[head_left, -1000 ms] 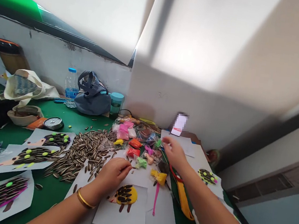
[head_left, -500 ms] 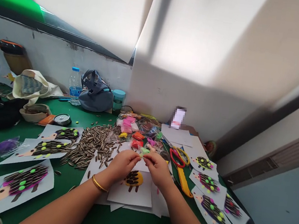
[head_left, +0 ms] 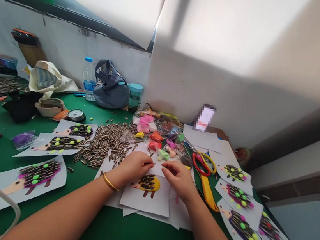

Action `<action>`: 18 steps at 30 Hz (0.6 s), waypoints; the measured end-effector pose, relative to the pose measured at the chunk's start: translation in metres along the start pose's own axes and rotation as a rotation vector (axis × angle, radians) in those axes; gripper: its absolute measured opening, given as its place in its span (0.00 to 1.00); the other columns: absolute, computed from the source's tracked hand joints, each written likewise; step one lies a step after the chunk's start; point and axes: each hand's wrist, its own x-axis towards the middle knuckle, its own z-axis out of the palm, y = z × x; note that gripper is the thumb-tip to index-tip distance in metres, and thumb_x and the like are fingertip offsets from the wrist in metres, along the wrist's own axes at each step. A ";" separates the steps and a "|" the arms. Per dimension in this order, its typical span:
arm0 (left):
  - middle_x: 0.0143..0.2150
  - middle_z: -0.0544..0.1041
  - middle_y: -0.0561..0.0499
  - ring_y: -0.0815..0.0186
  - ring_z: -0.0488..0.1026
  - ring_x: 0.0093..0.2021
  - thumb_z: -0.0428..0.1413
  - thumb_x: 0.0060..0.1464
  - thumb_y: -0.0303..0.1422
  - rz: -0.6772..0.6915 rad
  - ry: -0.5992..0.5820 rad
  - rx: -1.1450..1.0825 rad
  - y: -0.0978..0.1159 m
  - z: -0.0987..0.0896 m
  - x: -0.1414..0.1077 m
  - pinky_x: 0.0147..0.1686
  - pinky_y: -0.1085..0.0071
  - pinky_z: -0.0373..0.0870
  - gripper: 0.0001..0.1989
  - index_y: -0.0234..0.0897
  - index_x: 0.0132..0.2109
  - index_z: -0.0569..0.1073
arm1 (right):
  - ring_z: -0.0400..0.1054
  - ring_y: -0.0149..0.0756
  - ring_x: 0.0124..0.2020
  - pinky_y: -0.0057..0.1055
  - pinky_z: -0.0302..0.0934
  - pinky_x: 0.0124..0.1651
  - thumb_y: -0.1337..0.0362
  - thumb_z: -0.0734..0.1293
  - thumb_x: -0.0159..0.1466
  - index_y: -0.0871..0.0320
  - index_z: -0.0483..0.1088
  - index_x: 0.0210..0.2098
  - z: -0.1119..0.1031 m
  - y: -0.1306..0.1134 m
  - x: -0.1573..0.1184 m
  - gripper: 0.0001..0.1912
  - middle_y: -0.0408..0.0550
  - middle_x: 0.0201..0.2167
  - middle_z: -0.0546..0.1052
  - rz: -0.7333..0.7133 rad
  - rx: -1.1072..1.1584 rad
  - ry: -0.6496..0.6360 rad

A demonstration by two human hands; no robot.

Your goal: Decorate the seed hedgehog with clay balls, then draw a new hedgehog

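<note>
Left hand (head_left: 133, 167) and right hand (head_left: 177, 179) above a hedgehog card (head_left: 153, 205)
Grip narrow; cannot tell if either holds anything.

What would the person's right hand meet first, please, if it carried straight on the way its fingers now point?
Most likely the left hand, whose fingertips lie just across a small gap from the right hand, above the hedgehog picture. Depth is hard to judge from this view, so it might pass slightly above or below them.
</note>
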 end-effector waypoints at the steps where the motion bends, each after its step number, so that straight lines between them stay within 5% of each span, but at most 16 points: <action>1: 0.36 0.80 0.49 0.63 0.73 0.36 0.52 0.57 0.35 0.001 -0.007 0.003 0.000 0.000 0.000 0.37 0.70 0.63 0.11 0.41 0.38 0.79 | 0.70 0.37 0.38 0.32 0.64 0.41 0.61 0.65 0.60 0.55 0.76 0.39 0.001 0.001 0.000 0.10 0.48 0.37 0.78 0.011 0.009 -0.026; 5: 0.35 0.80 0.49 0.63 0.73 0.37 0.52 0.57 0.34 -0.011 -0.016 -0.006 0.000 0.001 0.000 0.38 0.70 0.63 0.10 0.40 0.38 0.79 | 0.70 0.34 0.31 0.30 0.64 0.36 0.65 0.65 0.59 0.55 0.70 0.48 0.004 0.005 0.000 0.17 0.43 0.31 0.77 0.092 0.038 -0.148; 10: 0.35 0.80 0.49 0.63 0.73 0.37 0.52 0.57 0.34 -0.007 -0.015 -0.017 0.000 0.003 0.000 0.38 0.70 0.64 0.10 0.40 0.38 0.79 | 0.71 0.36 0.36 0.32 0.63 0.40 0.67 0.64 0.59 0.54 0.76 0.37 0.000 0.002 -0.002 0.10 0.46 0.35 0.79 0.055 -0.175 -0.187; 18: 0.34 0.80 0.49 0.63 0.73 0.36 0.53 0.57 0.35 -0.013 -0.015 0.018 0.000 0.004 -0.001 0.37 0.70 0.63 0.10 0.41 0.36 0.79 | 0.71 0.37 0.36 0.30 0.61 0.37 0.69 0.63 0.58 0.53 0.77 0.35 -0.008 -0.021 -0.010 0.11 0.45 0.35 0.79 0.021 -0.323 -0.247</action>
